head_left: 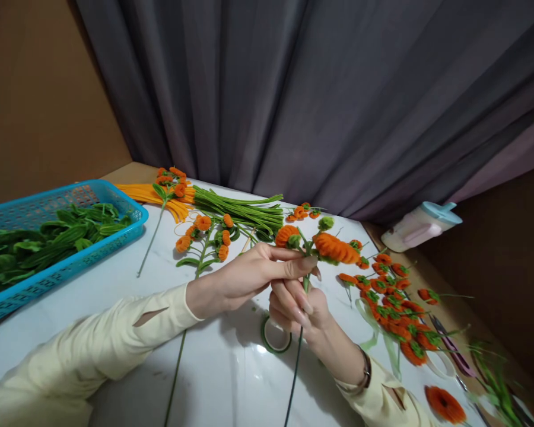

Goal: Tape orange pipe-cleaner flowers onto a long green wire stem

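Your left hand (pixel 267 270): pinched on flower stem (pixel 297 362) | right hand (pixel 300 305): curled round it, lower | likely light, wiry; blooms (pixel 336 248) look crushable; grip stem

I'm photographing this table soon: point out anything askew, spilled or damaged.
Nothing looks spilled or damaged. The whitish, pink-handled, blue-lidded cup, at back right, appears tilted, perhaps from lens distortion.

Dim, uneven light left the tall grey-purple fabric curtain (pixel 249 89) murky, while the glossy white marbled tabletop (pixel 240 367) caught small glare spots and soft shadows. Wide-angle distortion stretched the edges; thin green stems (pixel 498 388) at lower right blurred.
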Demonstrator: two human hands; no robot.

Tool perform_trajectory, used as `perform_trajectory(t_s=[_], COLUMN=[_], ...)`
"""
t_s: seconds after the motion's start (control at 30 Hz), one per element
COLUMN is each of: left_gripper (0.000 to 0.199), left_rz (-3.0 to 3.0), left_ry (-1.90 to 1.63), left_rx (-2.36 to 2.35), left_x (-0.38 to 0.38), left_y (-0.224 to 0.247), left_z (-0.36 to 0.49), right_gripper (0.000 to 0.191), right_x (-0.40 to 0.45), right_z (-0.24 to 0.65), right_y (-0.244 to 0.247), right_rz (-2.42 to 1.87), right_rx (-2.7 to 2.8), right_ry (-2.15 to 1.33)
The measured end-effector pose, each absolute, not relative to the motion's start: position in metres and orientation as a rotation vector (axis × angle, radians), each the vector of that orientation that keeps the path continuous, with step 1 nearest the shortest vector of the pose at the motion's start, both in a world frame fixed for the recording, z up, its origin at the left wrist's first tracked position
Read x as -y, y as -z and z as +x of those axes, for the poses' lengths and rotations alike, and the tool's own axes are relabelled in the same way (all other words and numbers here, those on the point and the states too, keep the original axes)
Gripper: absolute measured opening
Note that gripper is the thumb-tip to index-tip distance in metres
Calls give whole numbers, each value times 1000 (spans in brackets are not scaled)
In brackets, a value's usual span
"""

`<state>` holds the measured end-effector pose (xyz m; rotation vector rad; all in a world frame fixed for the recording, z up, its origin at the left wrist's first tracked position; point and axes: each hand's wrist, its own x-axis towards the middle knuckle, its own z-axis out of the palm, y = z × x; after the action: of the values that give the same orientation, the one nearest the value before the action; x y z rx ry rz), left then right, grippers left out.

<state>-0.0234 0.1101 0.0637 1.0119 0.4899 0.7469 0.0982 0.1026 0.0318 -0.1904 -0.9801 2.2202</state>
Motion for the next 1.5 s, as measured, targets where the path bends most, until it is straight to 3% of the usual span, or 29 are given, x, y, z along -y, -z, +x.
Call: perform_trajectory(t_s=[0.27, 0.67, 1.2, 1.37, 1.5], left_gripper=[34, 26, 24, 36, 27], left_rz=[1339, 1263, 1093, 1064, 1040], left_ry=[-1020, -1133, -955, -872, -883], left_rx=[-806, -982, -575, -424, -381], left_x=[-111, -108, -109, -108, -110], left_y=[-74, -79, -67, -66, -66], left_z=[-23, -19, -18, -19, -18], right_gripper=[22, 25, 24, 22, 26], right_x=[-106, -91, -103, -102, -101], right_z=[115, 107, 115, 112, 116], right_y=[-41, -59, -49, -46, -44], right_rz=[-475, -866, -609, -538, -517], right_rx=[937, 1073, 1108, 1087, 1154], right_ry=[-2035, -1588, -1920, -2004, -1931])
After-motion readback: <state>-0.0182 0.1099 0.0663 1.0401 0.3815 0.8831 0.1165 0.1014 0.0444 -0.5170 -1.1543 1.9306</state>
